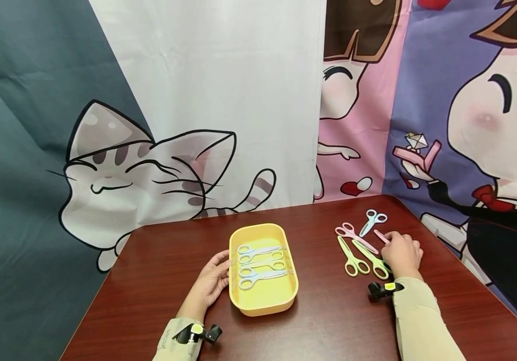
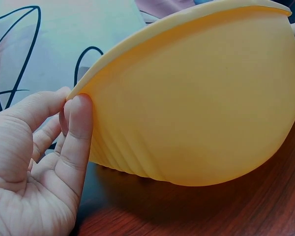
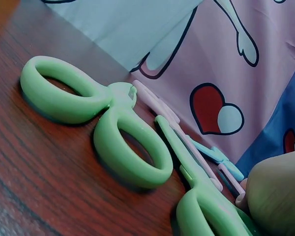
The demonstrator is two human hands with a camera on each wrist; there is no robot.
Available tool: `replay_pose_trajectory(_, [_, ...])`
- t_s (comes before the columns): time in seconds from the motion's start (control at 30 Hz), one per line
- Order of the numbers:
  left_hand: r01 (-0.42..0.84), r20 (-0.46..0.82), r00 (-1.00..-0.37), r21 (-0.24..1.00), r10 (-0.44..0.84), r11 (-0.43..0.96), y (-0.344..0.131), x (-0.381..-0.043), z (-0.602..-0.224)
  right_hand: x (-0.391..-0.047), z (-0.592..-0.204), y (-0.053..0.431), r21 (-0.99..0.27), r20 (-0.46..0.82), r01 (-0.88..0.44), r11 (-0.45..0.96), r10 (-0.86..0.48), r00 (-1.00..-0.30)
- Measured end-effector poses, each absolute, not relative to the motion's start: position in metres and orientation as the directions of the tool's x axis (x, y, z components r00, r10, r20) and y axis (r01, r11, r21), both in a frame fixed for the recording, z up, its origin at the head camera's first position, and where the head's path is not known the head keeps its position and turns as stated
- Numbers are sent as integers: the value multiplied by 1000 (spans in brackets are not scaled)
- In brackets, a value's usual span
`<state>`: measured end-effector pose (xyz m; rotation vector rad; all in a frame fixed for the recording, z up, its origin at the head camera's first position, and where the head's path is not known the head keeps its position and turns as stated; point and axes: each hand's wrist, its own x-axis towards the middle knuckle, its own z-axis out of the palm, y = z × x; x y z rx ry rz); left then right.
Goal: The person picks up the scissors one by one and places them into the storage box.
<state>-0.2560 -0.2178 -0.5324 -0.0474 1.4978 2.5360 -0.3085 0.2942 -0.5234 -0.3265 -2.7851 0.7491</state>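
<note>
A yellow plastic basket (image 1: 265,301) stands in the middle of the table. Its left edge is pinched between the thumb and fingers of my left hand (image 1: 210,281); the left wrist view shows the fingertips at the rim (image 2: 137,38). Pale blue scissors (image 1: 263,275) and yellow ones (image 1: 265,260) lie inside, handles mixed. Over at the right, my right hand (image 1: 402,254) grips pink scissors (image 1: 381,236), a blade poking out leftward and the handles hidden. Beside it lie green scissors (image 3: 132,147), another pink pair (image 1: 353,236) and a light blue pair (image 1: 371,220).
The dark red wooden table (image 1: 321,311) ends at a cartoon-printed cloth backdrop (image 1: 240,90). Two green pairs of scissors lie nearest the front of the loose group, one overlapping the pink pair. Each sleeve carries a black wrist camera mount (image 1: 199,333).
</note>
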Motion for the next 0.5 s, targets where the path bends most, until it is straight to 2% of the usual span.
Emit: replay_pose_trajectory(0.5, [-179,-123,-981,865,147,-468,-218,-256,-534,-309,-517,288,-520,171,92,849,209,-963])
